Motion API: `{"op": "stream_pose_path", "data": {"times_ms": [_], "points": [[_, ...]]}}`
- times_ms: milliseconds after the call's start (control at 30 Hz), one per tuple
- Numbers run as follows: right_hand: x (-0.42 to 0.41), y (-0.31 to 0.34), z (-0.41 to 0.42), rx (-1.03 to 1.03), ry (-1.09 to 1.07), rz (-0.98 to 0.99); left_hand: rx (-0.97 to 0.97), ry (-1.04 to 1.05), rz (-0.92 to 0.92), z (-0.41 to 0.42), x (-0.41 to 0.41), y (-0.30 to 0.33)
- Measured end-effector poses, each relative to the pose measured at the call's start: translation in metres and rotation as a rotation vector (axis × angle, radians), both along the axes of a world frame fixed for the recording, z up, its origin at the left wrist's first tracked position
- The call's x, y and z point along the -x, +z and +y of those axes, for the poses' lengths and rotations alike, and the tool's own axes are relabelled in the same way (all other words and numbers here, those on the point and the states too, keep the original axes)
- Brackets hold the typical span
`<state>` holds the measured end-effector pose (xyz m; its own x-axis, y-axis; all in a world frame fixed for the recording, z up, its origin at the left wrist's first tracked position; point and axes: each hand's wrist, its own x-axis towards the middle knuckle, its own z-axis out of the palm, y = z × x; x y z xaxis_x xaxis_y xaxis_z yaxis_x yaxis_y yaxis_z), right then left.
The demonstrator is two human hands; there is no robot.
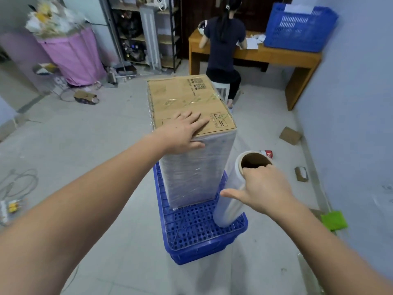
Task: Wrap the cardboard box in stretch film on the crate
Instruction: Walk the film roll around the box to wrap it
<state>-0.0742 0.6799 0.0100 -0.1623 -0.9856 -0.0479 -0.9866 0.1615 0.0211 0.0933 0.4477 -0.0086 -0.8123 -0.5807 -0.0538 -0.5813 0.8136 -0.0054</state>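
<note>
Cardboard box (189, 99) under flat left hand (185, 133); right hand (265, 186) grips film roll (231, 201).

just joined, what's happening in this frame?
A person is wrapping a cardboard box that stands upright on an upturned blue crate. The left hand lies flat on the box's near top edge, steadying it. The right hand holds a film roll upright by its core, fingers hooked inside, beside the box. The box's sides are already filmed; the top is mostly bare.
</note>
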Motion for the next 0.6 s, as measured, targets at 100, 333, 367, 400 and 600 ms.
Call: {"op": "stream_pose_path", "data": {"times_ms": [100,333,367,400,600], "points": [[-0.007,-0.004,-0.001,0.077,-0.067,0.031,0.026,-0.005,-0.015,-0.001,-0.002,-0.003],[0.0,-0.022,0.001,0.262,-0.022,0.131,-0.001,0.01,0.024,0.006,-0.005,0.0],[0.002,-0.025,0.002,0.303,0.008,0.132,-0.006,0.024,0.013,0.006,-0.004,0.0],[0.004,-0.028,0.004,0.308,0.026,0.117,-0.004,0.035,0.001,0.005,-0.002,0.0],[0.009,-0.031,0.02,0.341,0.212,0.129,0.024,0.076,-0.022,0.005,0.017,0.006]]}}
